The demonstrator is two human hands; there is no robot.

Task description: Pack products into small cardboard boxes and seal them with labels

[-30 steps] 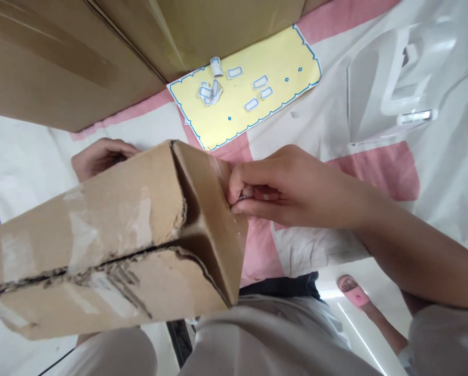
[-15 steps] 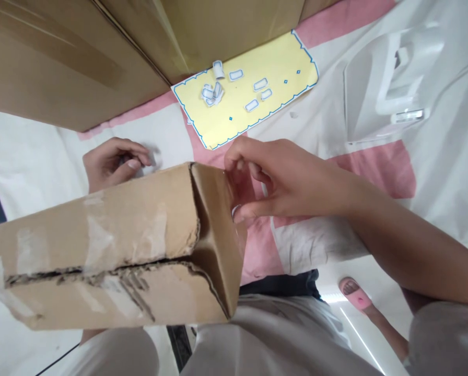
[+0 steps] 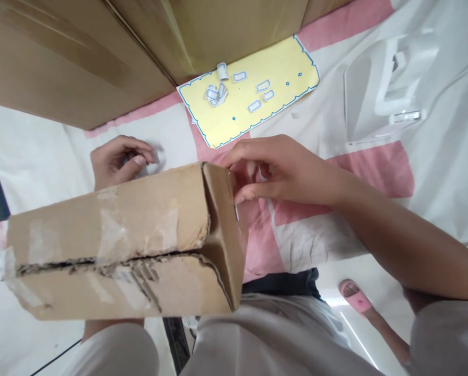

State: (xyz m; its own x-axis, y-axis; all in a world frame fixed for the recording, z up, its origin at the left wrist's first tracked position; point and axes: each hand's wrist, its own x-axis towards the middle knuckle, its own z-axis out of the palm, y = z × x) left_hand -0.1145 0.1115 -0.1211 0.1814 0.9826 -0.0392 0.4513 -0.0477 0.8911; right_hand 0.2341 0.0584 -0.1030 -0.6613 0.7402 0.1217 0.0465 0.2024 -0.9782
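A worn cardboard box (image 3: pixel 132 245) with torn flaps and tape scraps lies on its side in front of me. My right hand (image 3: pixel 281 169) is curled against the box's right end, thumb and fingers pinched near a small pale piece at the edge; what it grips I cannot make out. My left hand (image 3: pixel 118 159) sits behind the box's top edge with fingers curled, thumb and forefinger pressed together on something small and blurred. A yellow sheet (image 3: pixel 249 89) with a blue border carries several small white stickers.
Large cardboard boxes (image 3: pixel 101 52) stand at the back. A white plastic bag (image 3: pixel 390 83) lies at the right on the pink and white checked cloth (image 3: pixel 378 167). My knees (image 3: pixel 277 339) are below the box, and a foot in a pink slipper (image 3: pixel 355 295) is at the lower right.
The box has dropped and shifted right. My right hand has moved from a tight pinch on the box's end to a looser curl at its upper edge. My left hand has come into fuller view.
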